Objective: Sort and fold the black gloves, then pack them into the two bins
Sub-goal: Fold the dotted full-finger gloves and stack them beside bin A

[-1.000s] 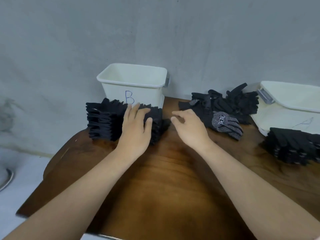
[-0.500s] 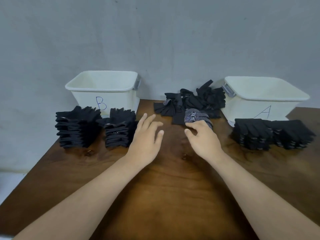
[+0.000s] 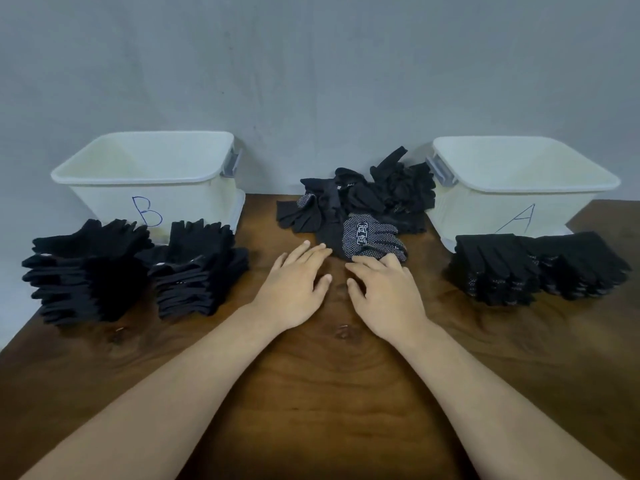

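1. Hands lie palm-down side by side mid table (image 3: 329, 403), thumbs near each other but apart.
2. Left hand (image 3: 294, 284): fingers nearly straight and spread on the wood, grip released, nothing in it. Fingertips sit just beside the dotted glove (image 3: 367, 235); can't tell if they touch.
3. Right hand (image 3: 386, 292): fingers loosely bent, tips resting on the near edge of the dotted glove. Grip relaxed, no pinch or curl round the fabric.
4. Dotted glove lies flat, white-dot side up w/ a printed mark, at the front of the loose pile (image 3: 384, 192).
5. Loose pile is a jumble of unfolded black gloves at the back of the table, btwn the two bins and against the grey wall (image 3: 311, 64).
6. Bin B (image 3: 104, 202), white, stands back left; bin A (image 3: 481, 216), white, back right. Both upright, letters facing the person.
7. In front of bin B: left outer stack (image 3: 86, 275) and left inner stack (image 3: 201, 271), folded plain black gloves, edges touching.
8. In front of bin A: right inner stack (image 3: 495, 271) and right outer stack (image 3: 581, 268), folded, white dots showing on some edges.
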